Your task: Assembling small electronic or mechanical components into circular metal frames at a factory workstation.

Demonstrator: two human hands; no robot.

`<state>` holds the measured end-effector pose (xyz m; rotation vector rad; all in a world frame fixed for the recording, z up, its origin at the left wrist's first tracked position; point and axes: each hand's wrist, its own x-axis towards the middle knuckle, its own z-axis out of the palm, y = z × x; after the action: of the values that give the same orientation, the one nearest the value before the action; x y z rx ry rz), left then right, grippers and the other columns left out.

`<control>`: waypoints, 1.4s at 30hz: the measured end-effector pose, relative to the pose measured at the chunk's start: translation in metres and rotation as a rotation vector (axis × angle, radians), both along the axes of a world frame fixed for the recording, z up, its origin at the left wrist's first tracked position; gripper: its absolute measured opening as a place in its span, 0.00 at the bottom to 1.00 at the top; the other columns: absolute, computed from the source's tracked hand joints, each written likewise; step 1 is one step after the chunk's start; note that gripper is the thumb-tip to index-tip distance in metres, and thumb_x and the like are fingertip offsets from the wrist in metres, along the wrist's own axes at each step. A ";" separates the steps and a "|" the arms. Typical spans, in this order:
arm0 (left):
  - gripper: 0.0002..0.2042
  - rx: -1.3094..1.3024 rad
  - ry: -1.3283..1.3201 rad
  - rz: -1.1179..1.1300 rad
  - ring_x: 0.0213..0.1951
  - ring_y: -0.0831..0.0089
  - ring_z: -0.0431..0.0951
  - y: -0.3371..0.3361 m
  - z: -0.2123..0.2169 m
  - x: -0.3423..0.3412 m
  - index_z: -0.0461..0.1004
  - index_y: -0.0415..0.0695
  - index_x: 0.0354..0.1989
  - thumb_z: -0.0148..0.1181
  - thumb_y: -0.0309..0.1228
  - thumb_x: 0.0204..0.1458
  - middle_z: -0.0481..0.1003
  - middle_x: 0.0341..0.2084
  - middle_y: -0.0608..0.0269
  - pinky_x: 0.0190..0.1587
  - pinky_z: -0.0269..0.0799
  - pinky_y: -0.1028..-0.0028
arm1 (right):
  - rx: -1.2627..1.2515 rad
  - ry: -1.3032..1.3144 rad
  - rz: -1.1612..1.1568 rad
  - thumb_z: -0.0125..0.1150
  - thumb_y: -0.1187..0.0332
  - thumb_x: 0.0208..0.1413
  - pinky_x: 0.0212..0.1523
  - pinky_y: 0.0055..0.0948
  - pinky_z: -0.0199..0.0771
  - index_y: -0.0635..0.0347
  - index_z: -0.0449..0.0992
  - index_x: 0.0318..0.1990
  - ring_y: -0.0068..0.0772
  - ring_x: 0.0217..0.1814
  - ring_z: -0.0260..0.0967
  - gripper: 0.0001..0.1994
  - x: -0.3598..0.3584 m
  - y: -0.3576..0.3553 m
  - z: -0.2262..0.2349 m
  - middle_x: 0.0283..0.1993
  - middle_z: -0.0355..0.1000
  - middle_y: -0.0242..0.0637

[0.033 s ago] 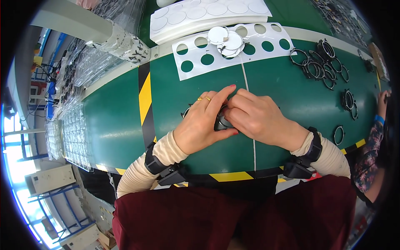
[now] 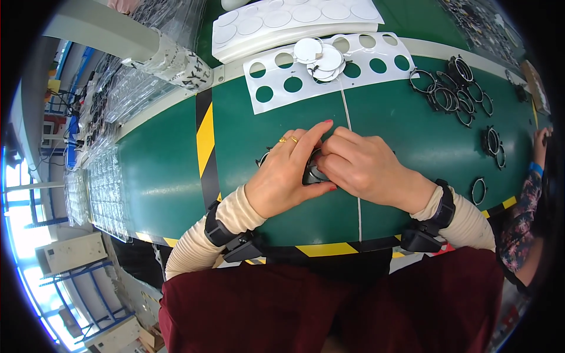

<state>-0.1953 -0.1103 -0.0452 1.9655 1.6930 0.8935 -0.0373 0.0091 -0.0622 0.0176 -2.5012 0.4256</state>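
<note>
Over the middle of the green table, my left hand (image 2: 285, 170) curves around a small round dark ring part (image 2: 316, 174), thumb on its near side and index finger stretched along its far side. From the right, my right hand (image 2: 366, 169) is closed, with its curled fingers pressed against the same part. Its fingertips and most of the part are hidden by the hands. Another ring (image 2: 262, 159) peeks out at the left edge of my left hand. Farther back lies a white punched sheet (image 2: 271, 104) with loose white discs (image 2: 326, 59) on it.
Several dark rings (image 2: 445, 99) lie in a cluster at the right, with more rings (image 2: 491, 142) nearer. A white stack of disc sheets (image 2: 294, 35) stands at the back. A pale post (image 2: 170, 62) rises at the back left. A co-worker's hand (image 2: 539, 147) shows at the far right.
</note>
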 end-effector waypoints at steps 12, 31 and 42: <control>0.44 0.007 -0.026 -0.014 0.39 0.55 0.72 0.006 0.000 0.001 0.58 0.41 0.64 0.75 0.28 0.35 0.71 0.36 0.54 0.45 0.69 0.62 | -0.101 -0.032 -0.056 0.67 0.76 0.42 0.19 0.26 0.65 0.59 0.75 0.29 0.28 0.34 0.67 0.07 0.007 -0.006 0.000 0.31 0.66 0.30; 0.41 -0.001 -0.029 -0.004 0.39 0.56 0.72 0.009 -0.007 -0.001 0.60 0.42 0.62 0.75 0.28 0.35 0.71 0.36 0.56 0.44 0.69 0.62 | -0.031 -0.043 0.029 0.67 0.76 0.42 0.20 0.26 0.65 0.59 0.74 0.29 0.28 0.35 0.67 0.07 0.002 0.003 -0.003 0.31 0.66 0.30; 0.40 -0.010 -0.013 -0.014 0.40 0.56 0.71 0.008 -0.010 -0.004 0.62 0.42 0.59 0.76 0.29 0.34 0.70 0.36 0.55 0.44 0.68 0.62 | -0.073 -0.021 -0.080 0.67 0.75 0.43 0.19 0.25 0.64 0.59 0.74 0.28 0.28 0.35 0.67 0.06 0.002 -0.005 -0.007 0.31 0.66 0.30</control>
<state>-0.1992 -0.1026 -0.0553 1.9582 1.6711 0.8892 -0.0350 0.0044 -0.0693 -0.1156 -2.4955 0.4852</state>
